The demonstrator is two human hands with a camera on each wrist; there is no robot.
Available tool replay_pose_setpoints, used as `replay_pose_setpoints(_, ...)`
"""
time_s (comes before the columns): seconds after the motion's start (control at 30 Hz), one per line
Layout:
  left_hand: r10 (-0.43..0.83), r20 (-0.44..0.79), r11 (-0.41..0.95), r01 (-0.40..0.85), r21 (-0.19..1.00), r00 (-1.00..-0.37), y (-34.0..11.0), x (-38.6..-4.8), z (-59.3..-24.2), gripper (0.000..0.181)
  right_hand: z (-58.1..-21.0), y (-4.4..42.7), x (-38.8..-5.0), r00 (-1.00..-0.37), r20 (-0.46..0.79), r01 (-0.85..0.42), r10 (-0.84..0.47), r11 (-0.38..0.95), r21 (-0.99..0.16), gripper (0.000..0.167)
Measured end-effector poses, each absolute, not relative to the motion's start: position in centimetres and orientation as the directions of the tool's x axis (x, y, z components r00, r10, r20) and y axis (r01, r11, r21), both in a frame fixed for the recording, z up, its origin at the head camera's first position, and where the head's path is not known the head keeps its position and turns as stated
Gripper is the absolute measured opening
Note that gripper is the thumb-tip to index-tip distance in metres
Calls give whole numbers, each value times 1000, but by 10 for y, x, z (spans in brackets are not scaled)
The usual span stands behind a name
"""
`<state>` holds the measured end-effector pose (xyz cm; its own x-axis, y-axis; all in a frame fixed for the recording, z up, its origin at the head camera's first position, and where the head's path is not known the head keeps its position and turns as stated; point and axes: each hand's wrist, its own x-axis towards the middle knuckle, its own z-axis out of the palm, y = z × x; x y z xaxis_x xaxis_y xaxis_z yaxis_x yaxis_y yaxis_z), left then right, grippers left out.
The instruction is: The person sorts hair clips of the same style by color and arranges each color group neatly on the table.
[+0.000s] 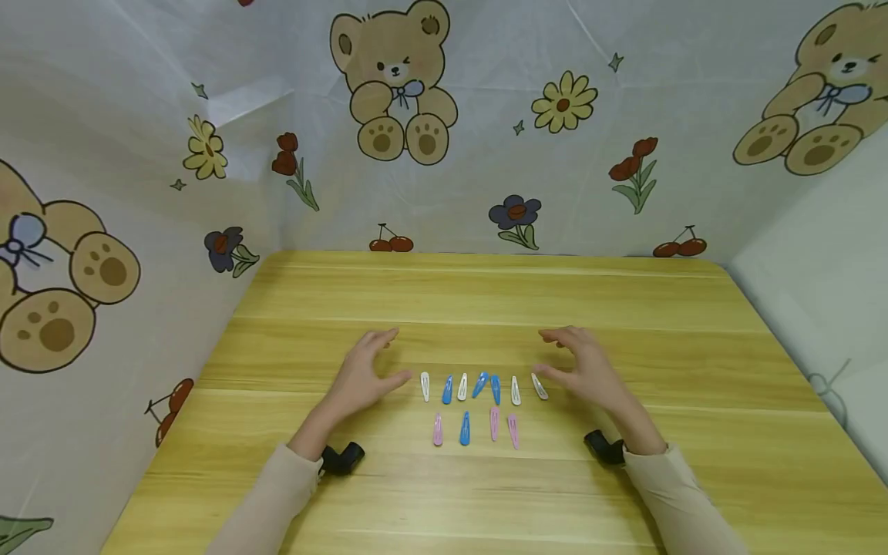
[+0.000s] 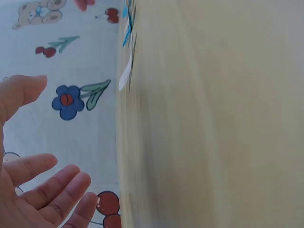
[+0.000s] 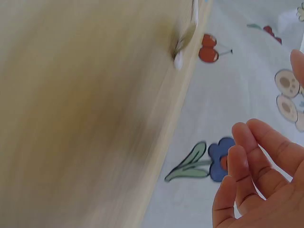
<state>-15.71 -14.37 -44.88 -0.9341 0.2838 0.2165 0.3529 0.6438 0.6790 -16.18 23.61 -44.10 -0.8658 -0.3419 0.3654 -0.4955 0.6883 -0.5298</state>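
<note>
Several snap hair clips lie in two rows on the wooden table between my hands. The far row mixes white clips, such as a white hair clip (image 1: 425, 387) at its left end, with blue ones, such as a blue hair clip (image 1: 447, 389). Nearer me are a pink hair clip (image 1: 438, 429) and others in pink and blue. My left hand (image 1: 362, 378) hovers left of the rows, thumb and fingers spread, holding nothing. On the other side my right hand (image 1: 586, 368) is likewise parted and holds nothing; its thumb is close to the rightmost white hair clip (image 1: 539, 386).
The wooden table (image 1: 444, 501) runs back to a cloth (image 1: 472, 177) printed with bears and flowers. Black wrist devices sit at both cuffs, the left device (image 1: 343, 459) and the right device (image 1: 604, 447). A pale cord (image 1: 829, 385) hangs beside the right edge.
</note>
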Motion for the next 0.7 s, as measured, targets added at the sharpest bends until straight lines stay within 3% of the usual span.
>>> replay_pose_setpoints(0.7, 397, 166, 449, 348, 823, -903, -125, -147, -474, 69, -447, 162, -163, -855, 240, -486, -460, 547, -682, 52)
